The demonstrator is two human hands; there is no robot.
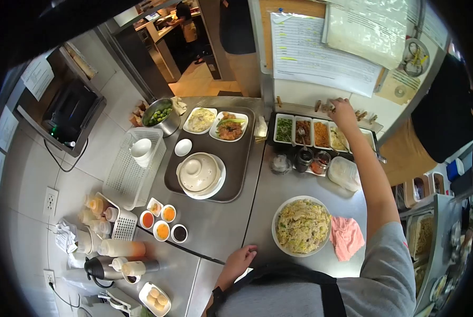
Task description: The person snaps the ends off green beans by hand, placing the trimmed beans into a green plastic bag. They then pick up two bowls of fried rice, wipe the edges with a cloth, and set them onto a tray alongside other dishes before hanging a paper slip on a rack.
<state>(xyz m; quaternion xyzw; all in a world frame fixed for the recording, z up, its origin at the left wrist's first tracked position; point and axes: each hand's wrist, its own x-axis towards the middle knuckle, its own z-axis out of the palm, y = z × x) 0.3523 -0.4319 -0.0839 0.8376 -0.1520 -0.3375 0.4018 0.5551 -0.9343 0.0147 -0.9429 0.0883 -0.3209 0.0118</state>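
My right hand (343, 114) is stretched to the ledge at the back, fingers pinched around what looks like one of the small wooden clothespins (317, 105) lined up there. Below that arm are white trays of toppings (321, 134), with chopped greens, orange bits and other fillings. Near the counter's front edge, my left hand (240, 261) rests with curled fingers and nothing visible in them. A large white bowl of fried rice (302, 226) stands between my arms. Right beside it lies a crumpled pink cloth (347, 238).
On the left, a brown tray (236, 174) carries a lidded pot (200, 173) and two dishes of food. Sauce cups (162, 230), squeeze bottles (121, 248), a white basket (121, 179) and a pot of green vegetables (161, 116) stand further left. Another person (437, 111) is at the right.
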